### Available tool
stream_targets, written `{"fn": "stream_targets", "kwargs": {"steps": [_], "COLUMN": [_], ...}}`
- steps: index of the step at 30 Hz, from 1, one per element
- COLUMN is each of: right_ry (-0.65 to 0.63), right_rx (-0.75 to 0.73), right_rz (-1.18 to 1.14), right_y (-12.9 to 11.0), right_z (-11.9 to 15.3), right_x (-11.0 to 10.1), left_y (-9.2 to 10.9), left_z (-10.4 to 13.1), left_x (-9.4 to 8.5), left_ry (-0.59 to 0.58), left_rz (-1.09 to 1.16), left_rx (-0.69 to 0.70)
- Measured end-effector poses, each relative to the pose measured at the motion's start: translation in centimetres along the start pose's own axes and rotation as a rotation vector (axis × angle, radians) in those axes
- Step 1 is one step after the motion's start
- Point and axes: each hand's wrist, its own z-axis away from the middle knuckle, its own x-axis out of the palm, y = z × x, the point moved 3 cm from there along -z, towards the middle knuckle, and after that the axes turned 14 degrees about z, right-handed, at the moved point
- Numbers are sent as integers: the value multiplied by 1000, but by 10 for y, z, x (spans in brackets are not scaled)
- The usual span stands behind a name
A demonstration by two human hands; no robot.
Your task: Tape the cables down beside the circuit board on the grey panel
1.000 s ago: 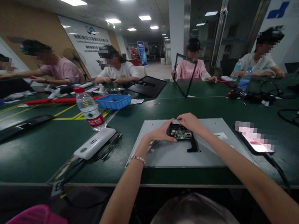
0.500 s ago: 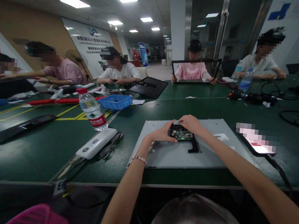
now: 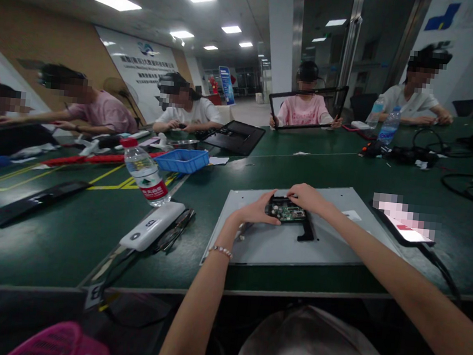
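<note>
Atop the grey panel (image 3: pixel 263 250): one black frame (image 3: pixel 306 237), circuit board (image 3: pixel 289 214) seated inside, its face uncovered; whether it is fastened cannot be told. Left hand (image 3: pixel 255 210) grips the frame's left side between thumb and fingers. Right hand (image 3: pixel 308 198) has fingertips bunched at the upper edge; any held part is hidden. Outward: phone (image 3: pixel 413 233) right, power bank (image 3: pixel 152 226) left.

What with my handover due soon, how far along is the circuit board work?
The circuit board already looks seated in its black frame, on the grey panel. In hand: the left hand holds the frame's side; the right hand is at its far edge. What's left is unclear; the board's face lies uncovered.
</note>
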Motion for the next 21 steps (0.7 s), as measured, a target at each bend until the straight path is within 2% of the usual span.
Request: {"fn": "stream_targets", "kwargs": {"steps": [9,14,18,21], "right_ry": [-29,-56,-34,-117], "right_rx": [-30,-10,97,186], "right_rz": [-20,-18,-32,-52], "right_y": [0,2,20,43], "right_z": [-3,1,17,39], "right_x": [1,-12,-26,-26], "left_y": [1,3,4,7], "left_z": [1,0,0,1], "left_x": [-1,0,-1,-1], "left_ry": [4,-11,-12,-9], "left_rz": [-7,-17,-15,-21], "left_rx": [-16,-39,-12,14]}}
